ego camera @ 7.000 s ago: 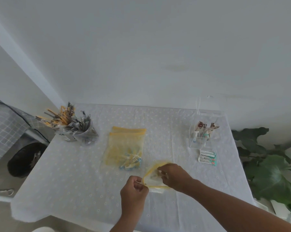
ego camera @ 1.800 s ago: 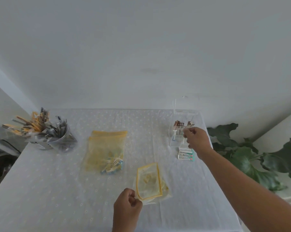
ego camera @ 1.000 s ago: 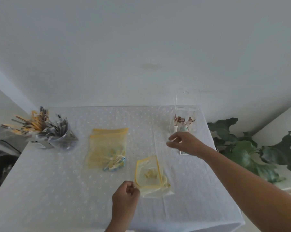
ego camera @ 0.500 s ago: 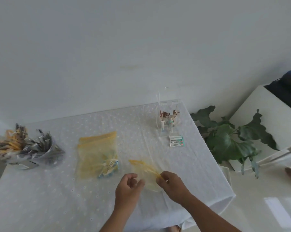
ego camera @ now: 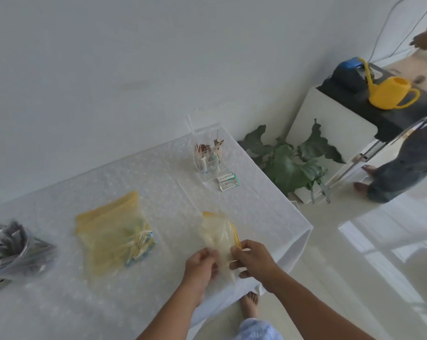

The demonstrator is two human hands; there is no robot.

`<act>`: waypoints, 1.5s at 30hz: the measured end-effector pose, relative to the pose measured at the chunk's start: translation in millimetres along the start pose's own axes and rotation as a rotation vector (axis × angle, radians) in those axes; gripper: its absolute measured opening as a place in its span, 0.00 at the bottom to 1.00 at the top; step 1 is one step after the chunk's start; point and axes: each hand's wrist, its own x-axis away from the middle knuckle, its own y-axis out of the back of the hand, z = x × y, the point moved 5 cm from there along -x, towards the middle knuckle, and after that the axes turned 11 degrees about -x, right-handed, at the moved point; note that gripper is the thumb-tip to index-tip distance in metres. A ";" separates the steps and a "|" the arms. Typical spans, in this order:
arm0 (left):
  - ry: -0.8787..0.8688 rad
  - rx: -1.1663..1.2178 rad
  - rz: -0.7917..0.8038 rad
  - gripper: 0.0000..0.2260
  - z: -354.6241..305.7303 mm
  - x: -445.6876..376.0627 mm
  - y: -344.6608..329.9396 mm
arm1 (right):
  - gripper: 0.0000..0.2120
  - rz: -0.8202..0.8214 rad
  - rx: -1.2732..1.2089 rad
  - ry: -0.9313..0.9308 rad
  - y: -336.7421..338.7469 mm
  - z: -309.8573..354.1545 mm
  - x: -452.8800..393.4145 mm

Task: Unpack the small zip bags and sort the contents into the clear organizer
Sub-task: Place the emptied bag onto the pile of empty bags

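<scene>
Both hands at the near edge of the table [ego camera: 173, 192], curled on one small yellow-edged zip bag [ego camera: 218, 231]: left hand [ego camera: 201, 265] pinching its lower left side, right hand [ego camera: 253, 257] gripping its right edge. Further left, flat on the white cloth, a bigger yellow zip bag [ego camera: 114, 235] with small packets inside. At the far right corner, the clear organizer [ego camera: 208, 155] standing upright with some items in it, and just beside it a few loose packets [ego camera: 228, 182].
</scene>
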 end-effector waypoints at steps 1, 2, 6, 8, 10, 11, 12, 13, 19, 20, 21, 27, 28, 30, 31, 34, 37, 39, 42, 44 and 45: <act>-0.005 -0.013 -0.039 0.06 -0.4 -1.4 0.4 | 0.11 -0.022 -0.003 0.009 6.5 -0.6 2.2; -0.014 -0.017 -0.090 0.04 -2.3 -2.2 1.6 | 0.11 -0.050 -0.007 0.017 14.3 -0.9 3.8; -0.048 0.026 -0.213 0.01 -14.1 -14.3 2.4 | 0.13 -0.165 -0.004 0.044 56.8 1.6 4.6; -0.052 0.023 -0.230 0.02 -22.7 -20.3 -2.7 | 0.12 -0.195 0.024 0.065 80.0 2.6 0.2; -0.059 0.005 -0.221 0.02 -31.3 -25.3 -12.9 | 0.11 -0.234 0.079 0.094 102.6 6.4 -6.7; -0.055 -0.011 -0.211 0.02 -35.3 -26.5 -19.6 | 0.11 -0.253 0.107 0.109 112.7 9.6 -10.5; -0.050 -0.024 -0.199 0.02 -38.2 -28.1 -26.9 | 0.10 -0.269 0.130 0.121 121.7 12.9 -15.3; -0.041 -0.041 -0.185 0.03 -40.7 -28.9 -34.4 | 0.10 -0.282 0.152 0.130 129.6 16.6 -19.8; -0.075 -0.217 -0.114 0.09 -70.6 -33.0 -74.8 | 0.07 -0.351 0.420 0.106 173.7 34.0 -47.7; -0.089 -0.234 -0.107 0.07 -78.3 -36.5 -79.8 | 0.07 -0.341 0.483 0.106 179.1 37.4 -50.2; -0.082 -0.219 -0.105 0.07 -86.1 -41.1 -84.0 | 0.07 -0.325 0.537 0.116 183.7 41.2 -52.1; 0.048 -0.050 0.043 0.14 -116.6 -78.7 -104.6 | 0.08 -0.284 0.675 0.157 207.6 50.3 -67.0; -0.002 -0.133 0.025 0.11 -122.0 -82.5 -107.6 | 0.08 -0.287 0.685 0.162 209.2 51.5 -67.5; -0.095 -0.227 -0.099 0.08 -128.7 -92.8 -107.8 | 0.08 -0.304 0.695 0.161 214.3 52.8 -69.1; -0.118 -0.207 -0.171 0.08 -130.8 -96.8 -104.7 | 0.09 -0.320 0.691 0.161 216.6 53.2 -67.9; -0.150 -0.172 -0.362 0.07 -135.1 -104.4 -93.9 | 0.08 -0.393 0.629 0.175 225.3 50.0 -64.6; -0.155 -0.295 -0.274 0.07 -135.1 -103.3 -102.2 | 0.08 -0.452 0.534 0.205 229.2 44.1 -63.0; -0.142 -0.351 -0.181 0.05 -128.2 -105.4 -105.4 | 0.08 -0.470 0.486 0.197 229.7 40.1 -63.8; -0.164 -0.385 -0.307 0.04 -123.7 -108.5 -93.5 | 0.06 -0.435 0.482 0.151 226.5 33.3 -66.0; -0.172 -0.287 -0.411 0.10 -125.0 -104.4 -89.5 | 0.05 -0.436 0.526 0.149 221.6 33.4 -63.8; -0.196 -0.246 -0.462 0.14 -126.2 -98.4 -90.1 | 0.07 -0.482 0.592 0.194 220.6 35.4 -61.9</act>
